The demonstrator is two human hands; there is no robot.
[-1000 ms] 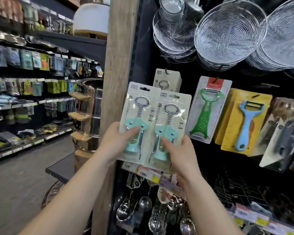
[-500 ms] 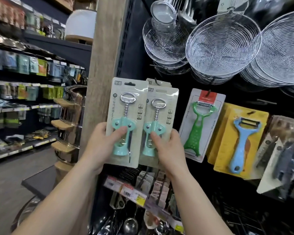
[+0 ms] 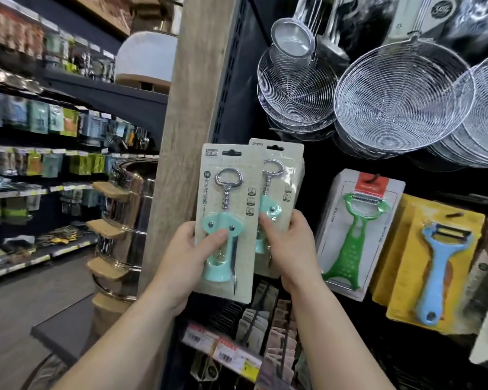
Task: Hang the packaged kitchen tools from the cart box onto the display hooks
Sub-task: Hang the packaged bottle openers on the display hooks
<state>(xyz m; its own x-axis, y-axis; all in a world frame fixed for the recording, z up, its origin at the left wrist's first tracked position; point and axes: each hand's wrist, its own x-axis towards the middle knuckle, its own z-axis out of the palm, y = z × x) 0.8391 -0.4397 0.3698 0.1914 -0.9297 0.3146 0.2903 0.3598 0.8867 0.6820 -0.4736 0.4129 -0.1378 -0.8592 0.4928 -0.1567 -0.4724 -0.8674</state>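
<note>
Corkscrew packs stand upright in front of the dark display wall. Your left hand (image 3: 186, 257) grips the front corkscrew pack (image 3: 226, 220); your right hand (image 3: 289, 246) pinches the back corkscrew pack (image 3: 286, 175). Hang holes sit on top, above your hands. I cannot see the hook.

Dark display panel (image 3: 316, 153) right of a wood-grain post (image 3: 192, 108) carries the stock on hooks. Top row: stacked wire skimmers (image 3: 403, 97) and a small mesh strainer (image 3: 293, 38); row below: carded green peeler (image 3: 355, 237), touching it on the right a blue peeler (image 3: 437, 274) on a yellow card, more blurred packs past that. Under them, a price-tag rail (image 3: 223, 350) with narrow packs hanging just above it and metal utensils below, too dim to identify.
</note>
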